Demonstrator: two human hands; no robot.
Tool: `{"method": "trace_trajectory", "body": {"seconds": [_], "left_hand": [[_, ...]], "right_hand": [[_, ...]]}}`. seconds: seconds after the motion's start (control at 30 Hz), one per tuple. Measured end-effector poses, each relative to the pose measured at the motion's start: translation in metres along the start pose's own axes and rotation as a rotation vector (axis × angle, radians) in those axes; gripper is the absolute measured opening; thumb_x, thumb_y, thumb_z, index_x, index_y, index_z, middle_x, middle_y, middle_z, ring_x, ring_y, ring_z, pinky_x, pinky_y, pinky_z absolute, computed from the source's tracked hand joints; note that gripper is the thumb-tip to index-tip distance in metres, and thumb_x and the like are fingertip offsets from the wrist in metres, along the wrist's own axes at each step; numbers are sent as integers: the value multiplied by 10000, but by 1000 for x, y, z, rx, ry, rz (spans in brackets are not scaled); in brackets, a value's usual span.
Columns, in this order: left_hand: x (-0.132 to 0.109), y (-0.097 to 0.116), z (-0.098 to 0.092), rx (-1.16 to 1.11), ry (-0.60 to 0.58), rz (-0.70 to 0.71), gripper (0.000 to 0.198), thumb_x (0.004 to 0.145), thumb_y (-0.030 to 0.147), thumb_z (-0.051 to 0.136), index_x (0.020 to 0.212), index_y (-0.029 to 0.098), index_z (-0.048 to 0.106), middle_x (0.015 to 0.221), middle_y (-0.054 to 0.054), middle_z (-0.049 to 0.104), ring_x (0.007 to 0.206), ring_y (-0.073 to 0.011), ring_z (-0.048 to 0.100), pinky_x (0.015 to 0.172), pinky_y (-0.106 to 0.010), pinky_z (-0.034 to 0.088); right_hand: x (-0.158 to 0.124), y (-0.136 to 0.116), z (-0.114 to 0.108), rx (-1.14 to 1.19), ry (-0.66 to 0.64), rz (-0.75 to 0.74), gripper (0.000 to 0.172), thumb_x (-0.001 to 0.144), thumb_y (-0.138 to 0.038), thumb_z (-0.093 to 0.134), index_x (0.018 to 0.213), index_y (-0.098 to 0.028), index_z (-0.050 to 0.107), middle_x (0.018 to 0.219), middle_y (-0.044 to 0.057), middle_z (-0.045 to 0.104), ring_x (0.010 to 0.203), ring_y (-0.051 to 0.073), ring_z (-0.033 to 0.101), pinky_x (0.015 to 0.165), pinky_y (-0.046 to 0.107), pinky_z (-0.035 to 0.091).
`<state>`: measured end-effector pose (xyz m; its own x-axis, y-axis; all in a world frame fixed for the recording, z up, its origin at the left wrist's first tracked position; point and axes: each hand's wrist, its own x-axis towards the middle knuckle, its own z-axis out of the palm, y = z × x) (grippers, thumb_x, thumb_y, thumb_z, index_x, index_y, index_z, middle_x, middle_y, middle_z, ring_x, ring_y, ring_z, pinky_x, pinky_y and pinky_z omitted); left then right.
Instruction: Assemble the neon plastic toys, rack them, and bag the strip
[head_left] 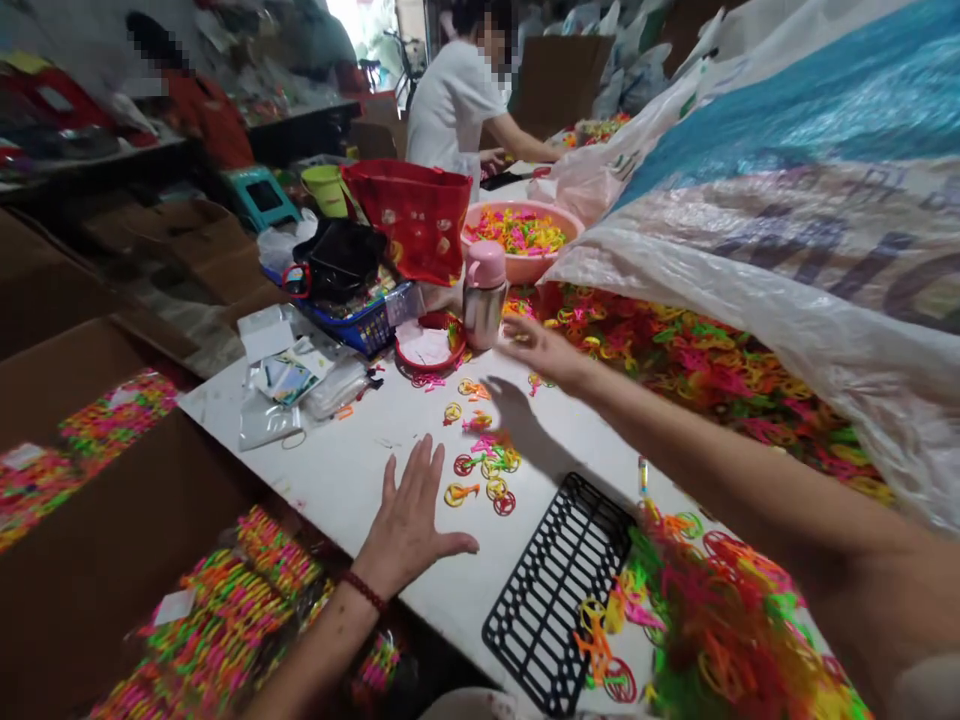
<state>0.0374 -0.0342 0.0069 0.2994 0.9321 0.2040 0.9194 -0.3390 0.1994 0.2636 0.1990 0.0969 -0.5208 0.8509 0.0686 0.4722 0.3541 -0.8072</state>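
Note:
My left hand (409, 525), a beaded bracelet (364, 592) on its wrist, hovers over the front edge of the white table (360, 480). Its fingers are spread and nothing is in them. Beside it lie several small coloured plastic pieces (491, 465) with ring-shaped parts. My right hand (544, 350) reaches across the table, just right of a steel thermos with a pink lid (484, 295). Its fingers look apart and I see nothing held. A black slotted plastic rack (559, 590) lies nearer me, beside a heap of the same bright pieces (720, 620).
A large plastic sack (787, 190) drapes over a big pile of pieces on the right. At the back stand a pink basin (574, 225), red bag (412, 215) and blue basket (367, 325). Cartons of packed pieces (225, 610) are at left. A person in white (450, 110) works beyond.

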Motion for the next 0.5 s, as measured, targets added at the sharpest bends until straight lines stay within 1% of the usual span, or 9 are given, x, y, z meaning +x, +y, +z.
{"method": "trace_trajectory", "body": {"seconds": [0.03, 0.1, 0.13, 0.17, 0.2, 0.27, 0.33, 0.4, 0.5], "left_hand": [[1, 0, 1, 2, -7, -3, 1237, 664, 848, 475, 1546, 125, -3, 1575, -255, 189, 1473, -353, 180, 1171, -583, 111], [6, -1, 3, 4, -12, -12, 1204, 694, 825, 481, 1544, 116, 7, 1586, -248, 156, 1481, -344, 150, 1174, -578, 120], [9, -2, 5, 3, -8, -20, 1170, 721, 802, 486, 1544, 115, 19, 1591, -244, 137, 1486, -339, 130, 1175, -573, 128], [14, -3, 6, 0, 1, -32, 1127, 749, 775, 490, 1544, 116, 37, 1597, -238, 118, 1490, -337, 108, 1175, -570, 140], [21, -5, 8, -7, 9, -47, 1082, 775, 747, 493, 1543, 119, 61, 1601, -233, 100, 1492, -337, 86, 1172, -568, 154], [37, -10, 12, -35, 19, -88, 999, 814, 698, 497, 1535, 119, 122, 1605, -226, 83, 1493, -345, 55, 1166, -568, 179], [57, -16, 16, -99, 20, -120, 889, 863, 637, 479, 1517, 108, 190, 1597, -226, 141, 1490, -345, 86, 1164, -566, 188], [78, -21, 19, -220, 41, -144, 719, 930, 535, 422, 1487, 108, 263, 1558, -217, 277, 1470, -312, 209, 1168, -542, 205], [106, -23, 24, -431, 166, -242, 508, 981, 413, 331, 1419, 159, 368, 1435, -179, 478, 1343, -243, 449, 1112, -463, 344]], "right_hand": [[-33, 4, 22, -107, -65, -46, 1082, 682, -797, 600, 1523, -212, 254, 1510, 174, 369, 1367, 374, 375, 1095, 551, 360], [-94, 12, 59, -314, -184, -150, 1350, 476, -817, 719, 1552, -215, 170, 1603, 201, 123, 1448, 453, 135, 1125, 643, 209], [-117, 15, 73, -395, -239, -194, 1381, 449, -823, 723, 1555, -220, 160, 1613, 205, 43, 1454, 471, 61, 1119, 672, 152], [-132, 17, 84, -454, -280, -237, 1354, 469, -829, 708, 1554, -225, 170, 1616, 204, 1, 1455, 474, 16, 1115, 684, 107], [-139, 20, 91, -498, -292, -256, 1321, 498, -838, 684, 1553, -220, 181, 1615, 209, -29, 1455, 476, -13, 1109, 689, 82], [-131, 24, 98, -553, -248, -244, 1283, 543, -852, 640, 1551, -199, 190, 1608, 225, -64, 1453, 476, -43, 1102, 690, 60], [-104, 27, 100, -574, -149, -190, 1313, 528, -862, 637, 1553, -182, 177, 1603, 237, -81, 1450, 483, -49, 1097, 691, 63], [-73, 27, 103, -570, -78, -153, 1336, 507, -849, 666, 1554, -183, 170, 1605, 239, -54, 1449, 487, -12, 1092, 690, 81], [-39, 23, 113, -546, -61, -181, 1222, 582, -756, 710, 1540, -172, 224, 1592, 249, 89, 1433, 463, 116, 1090, 650, 154]]}}
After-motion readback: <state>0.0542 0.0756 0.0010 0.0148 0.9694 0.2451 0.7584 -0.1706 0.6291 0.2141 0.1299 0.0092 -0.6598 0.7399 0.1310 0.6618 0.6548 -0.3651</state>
